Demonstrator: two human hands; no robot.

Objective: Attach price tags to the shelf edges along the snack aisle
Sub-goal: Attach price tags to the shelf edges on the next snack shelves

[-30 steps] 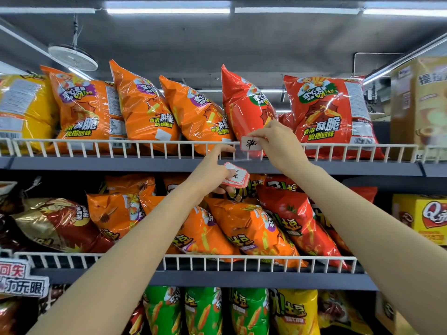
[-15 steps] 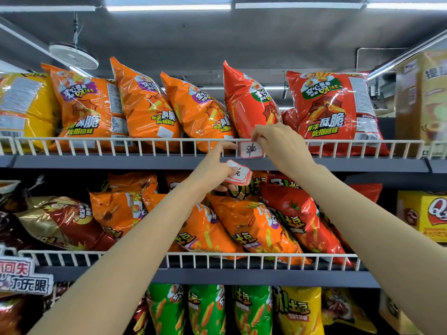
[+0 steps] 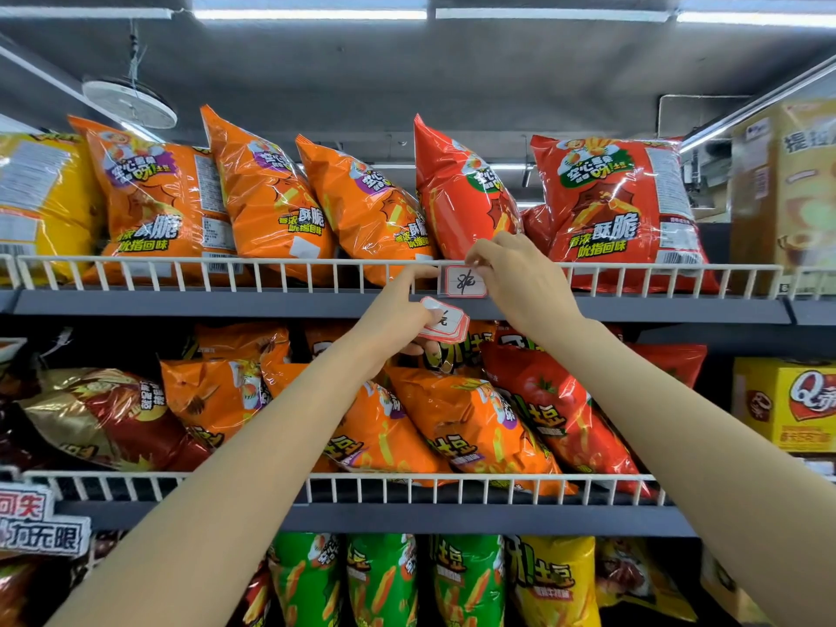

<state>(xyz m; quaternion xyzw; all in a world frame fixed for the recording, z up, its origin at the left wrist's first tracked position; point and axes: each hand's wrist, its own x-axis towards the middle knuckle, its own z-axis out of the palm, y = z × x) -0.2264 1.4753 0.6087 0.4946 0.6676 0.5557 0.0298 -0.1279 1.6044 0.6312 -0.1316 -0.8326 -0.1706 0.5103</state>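
**Ann:** Snack shelves filled the whole view, with bright lights far above. You stood close to the top shelf [image 3: 407, 305], and its white wire rail [image 3: 226, 273] ran from left to right in front of the orange and red chip bags [image 3: 267, 196].

**Ben:** Where was the tag you were putting on?

**Ann:** One price tag [image 3: 465, 282] sat on the wire rail, just under a red bag [image 3: 457, 192]. It had a red border and a hand-written number. Your right hand [image 3: 520, 282] was on its right side, with the fingers curled over the top of the rail and pinching the tag there. I could not tell if the tag was clipped on all the way.

**Ben:** And your other hand?

**Ann:** Your left hand [image 3: 398, 319] held a small stack of spare tags [image 3: 445, 325] just below the shelf edge, thumb on top. Its first finger reached up and touched the rail right beside the left edge of the tag.

**Ben:** So which step was it?

**Ann:** I think you were fixing that one tag in place. It looked nearly done.

**Ben:** What came after that?

**Ann:** I think you needed to press the tag until it sat flat and straight. Then you had to let go gently, take one tag off the stack, and find the next spot along the rail. The lower shelf rail [image 3: 452, 488] showed no tags at all.
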